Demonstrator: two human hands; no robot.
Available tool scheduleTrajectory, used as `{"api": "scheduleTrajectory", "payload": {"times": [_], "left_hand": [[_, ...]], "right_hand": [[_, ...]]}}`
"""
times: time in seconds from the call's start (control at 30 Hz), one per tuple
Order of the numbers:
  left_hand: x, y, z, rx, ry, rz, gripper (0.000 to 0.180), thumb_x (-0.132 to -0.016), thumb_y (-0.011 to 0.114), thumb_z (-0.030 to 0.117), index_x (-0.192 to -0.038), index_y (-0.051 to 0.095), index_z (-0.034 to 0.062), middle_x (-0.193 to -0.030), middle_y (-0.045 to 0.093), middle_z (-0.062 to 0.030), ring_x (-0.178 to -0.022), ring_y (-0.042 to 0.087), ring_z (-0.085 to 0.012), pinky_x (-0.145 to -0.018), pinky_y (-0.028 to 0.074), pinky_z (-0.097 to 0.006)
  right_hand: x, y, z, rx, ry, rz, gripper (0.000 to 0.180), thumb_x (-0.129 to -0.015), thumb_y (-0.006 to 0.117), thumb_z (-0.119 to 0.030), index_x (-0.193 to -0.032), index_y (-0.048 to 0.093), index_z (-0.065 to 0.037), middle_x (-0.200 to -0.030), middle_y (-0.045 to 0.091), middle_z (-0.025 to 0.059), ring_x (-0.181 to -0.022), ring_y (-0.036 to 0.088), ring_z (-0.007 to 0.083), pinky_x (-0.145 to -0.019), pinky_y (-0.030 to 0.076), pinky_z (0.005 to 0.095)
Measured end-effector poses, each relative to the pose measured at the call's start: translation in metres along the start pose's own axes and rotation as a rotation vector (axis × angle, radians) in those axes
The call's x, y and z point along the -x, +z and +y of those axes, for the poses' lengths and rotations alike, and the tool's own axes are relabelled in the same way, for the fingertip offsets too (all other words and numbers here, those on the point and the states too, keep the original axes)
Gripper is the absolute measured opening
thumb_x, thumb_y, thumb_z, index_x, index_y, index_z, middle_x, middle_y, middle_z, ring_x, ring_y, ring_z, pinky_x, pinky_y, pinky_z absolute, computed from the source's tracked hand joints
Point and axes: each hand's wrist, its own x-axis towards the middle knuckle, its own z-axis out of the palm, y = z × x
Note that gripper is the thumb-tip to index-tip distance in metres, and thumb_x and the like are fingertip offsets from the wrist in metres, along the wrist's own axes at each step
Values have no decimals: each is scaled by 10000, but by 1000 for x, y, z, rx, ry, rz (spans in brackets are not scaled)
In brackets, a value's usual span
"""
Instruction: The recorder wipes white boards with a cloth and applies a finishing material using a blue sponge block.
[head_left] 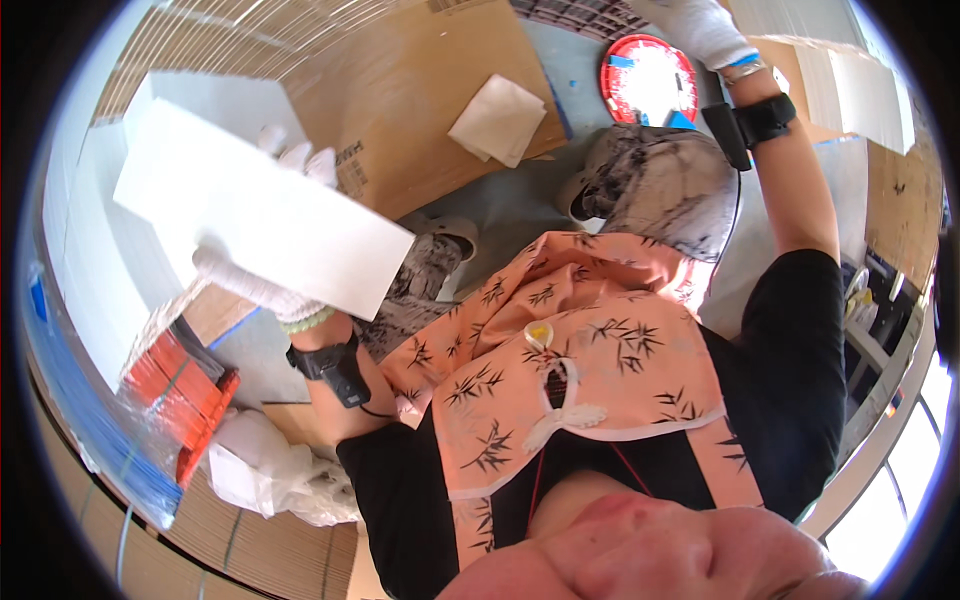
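My left hand (255, 288), in a white knit glove, is closed on a flat white rectangular panel (265, 225). Its thumb lies on the near face, and its fingertips show past the panel's far edge. The panel is held tilted at the left, above a cardboard sheet. My right hand (705, 35), also gloved in white, reaches to the top edge at the right. Most of its fingers are cut off or unclear, so I cannot tell its grip. Just left of it and below is a round red-rimmed basin (606, 85) with a glaring white middle and blue bits.
A large brown cardboard sheet (400, 100) bears a folded white cloth (500, 118). A dark plastic crate (575, 15) stands at the top. Orange-red wrapped bundles (180, 385), a white plastic bag (265, 465) and stacked cardboard (270, 540) are at the left. A shelf (870, 340) stands at the right.
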Motion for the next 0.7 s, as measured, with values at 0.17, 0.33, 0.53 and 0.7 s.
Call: {"api": "scheduleTrajectory", "payload": {"times": [0.17, 0.33, 0.53, 0.7], "left_hand": [[-22, 0, -28, -3, -116, 13, 1065, -778, 722, 609, -1525, 249, 15, -1441, 339, -308, -1243, 426, -460, -1130, 270, -657], [-26, 3, -34, -363, -62, 287, 1095, -806, 704, 583, -1535, 148, -16, -1466, 298, -310, -1273, 434, -470, -1160, 270, -632], [-60, 39, -102, -568, -54, 473, 985, -659, 860, 405, -1369, 325, -19, -1209, 361, -143, -1037, 381, -281, -980, 370, -453], [-66, 25, -103, -1671, -250, 438, 979, -661, 848, 397, -1376, 328, -24, -1236, 372, -145, -1101, 388, -296, -1069, 352, -489]], "right_hand": [[103, 57, 162, 76, 524, 18, 341, -902, 607, -346, -1131, 701, -110, -1090, 697, 185, -1036, 656, 367, -903, 522, 425], [209, 208, 214, -74, 1050, -90, 381, -816, 652, -424, -990, 744, -98, -1056, 702, 233, -1026, 675, 390, -909, 528, 446], [208, 251, 184, -238, 1268, 53, 561, -730, 751, -432, -1096, 663, -15, -1101, 692, 245, -1089, 657, 378, -943, 517, 434], [190, 262, 182, -242, 1229, 5, 513, -748, 703, -341, -1130, 643, -6, -1096, 689, 247, -1074, 659, 389, -945, 515, 454]]}}
